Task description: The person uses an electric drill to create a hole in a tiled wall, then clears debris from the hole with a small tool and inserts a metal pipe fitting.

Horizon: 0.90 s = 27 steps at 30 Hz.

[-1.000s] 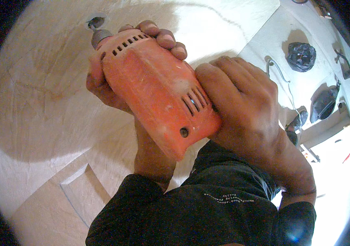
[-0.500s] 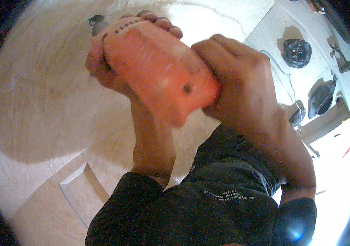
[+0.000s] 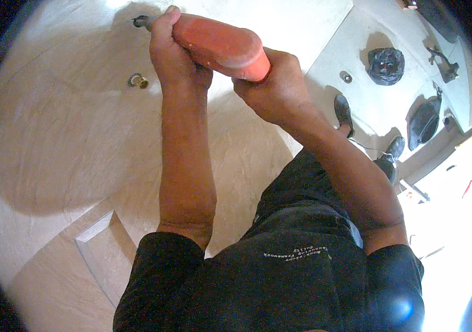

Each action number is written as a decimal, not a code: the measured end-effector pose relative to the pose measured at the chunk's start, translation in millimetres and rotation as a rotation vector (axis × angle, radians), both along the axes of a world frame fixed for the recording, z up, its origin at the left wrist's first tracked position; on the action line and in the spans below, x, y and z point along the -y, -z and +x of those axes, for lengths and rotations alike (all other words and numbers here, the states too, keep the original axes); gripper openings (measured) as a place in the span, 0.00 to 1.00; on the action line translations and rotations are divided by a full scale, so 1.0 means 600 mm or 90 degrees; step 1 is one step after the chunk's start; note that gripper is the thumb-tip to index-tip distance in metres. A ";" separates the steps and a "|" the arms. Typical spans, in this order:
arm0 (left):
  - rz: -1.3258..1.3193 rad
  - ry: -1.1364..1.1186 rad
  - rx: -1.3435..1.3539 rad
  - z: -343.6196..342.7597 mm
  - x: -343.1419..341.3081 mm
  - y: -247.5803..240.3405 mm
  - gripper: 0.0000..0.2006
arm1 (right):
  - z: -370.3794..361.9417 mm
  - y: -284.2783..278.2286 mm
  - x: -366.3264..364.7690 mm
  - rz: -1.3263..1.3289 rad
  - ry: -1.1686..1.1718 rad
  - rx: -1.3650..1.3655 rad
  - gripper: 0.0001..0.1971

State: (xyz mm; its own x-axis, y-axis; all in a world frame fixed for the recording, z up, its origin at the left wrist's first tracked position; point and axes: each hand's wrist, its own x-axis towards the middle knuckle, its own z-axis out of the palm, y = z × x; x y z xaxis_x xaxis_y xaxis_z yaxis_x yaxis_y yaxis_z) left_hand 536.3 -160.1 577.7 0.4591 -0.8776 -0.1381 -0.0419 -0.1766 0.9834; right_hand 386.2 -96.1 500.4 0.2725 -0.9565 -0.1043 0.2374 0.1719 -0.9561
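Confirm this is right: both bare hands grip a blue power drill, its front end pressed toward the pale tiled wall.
Not quite: the power drill is orange, not blue, as the head view shows. The rest holds: the left hand and right hand both grip it, front end toward the pale tiled wall.

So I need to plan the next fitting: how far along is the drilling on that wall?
Done: one metal fitting already sits in the tiled wall. In hand: the left hand grips the front of the orange drill, the right hand its rear, with the drill's tip against the wall higher up. Left: this spot; how deep the tip has gone cannot be seen.
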 end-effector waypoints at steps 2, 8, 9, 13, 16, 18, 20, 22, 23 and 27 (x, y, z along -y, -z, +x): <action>0.000 0.013 -0.035 -0.005 -0.003 0.001 0.15 | 0.002 0.001 -0.003 0.012 0.011 0.003 0.11; -0.003 0.025 -0.003 -0.018 -0.012 0.002 0.16 | 0.010 0.011 -0.013 -0.047 0.060 -0.028 0.11; -0.003 0.035 -0.035 -0.013 -0.011 0.003 0.16 | 0.010 0.011 -0.012 -0.047 0.060 -0.028 0.11; 0.005 0.041 -0.070 -0.002 -0.008 0.005 0.17 | 0.003 0.006 -0.009 -0.061 0.040 -0.045 0.11; 0.007 0.049 -0.097 -0.026 -0.010 0.012 0.12 | 0.000 0.010 -0.006 -0.030 0.020 -0.043 0.12; -0.020 0.033 -0.107 -0.010 -0.012 0.018 0.13 | -0.002 0.011 -0.003 -0.023 0.016 -0.040 0.13; -0.043 0.023 -0.122 -0.012 -0.008 0.023 0.14 | -0.008 0.015 0.001 -0.077 -0.011 -0.058 0.13; -0.009 0.006 -0.118 -0.031 -0.027 0.008 0.16 | -0.007 0.025 0.008 -0.130 0.010 -0.087 0.14; -0.019 0.031 -0.096 -0.013 -0.026 0.005 0.19 | -0.002 0.021 0.008 -0.191 0.020 -0.098 0.15; -0.012 0.137 -0.214 0.019 -0.034 -0.008 0.26 | 0.003 0.004 0.001 -0.260 0.058 -0.127 0.16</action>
State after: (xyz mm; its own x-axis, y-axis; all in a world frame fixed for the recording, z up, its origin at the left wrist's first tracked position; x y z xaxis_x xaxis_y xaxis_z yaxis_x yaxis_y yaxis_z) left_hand 547.7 -139.5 582.3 0.1959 -0.9528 -0.2318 0.2484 -0.1805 0.9517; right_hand 387.8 -96.5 497.7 0.1977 -0.9494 0.2440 0.0380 -0.2413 -0.9697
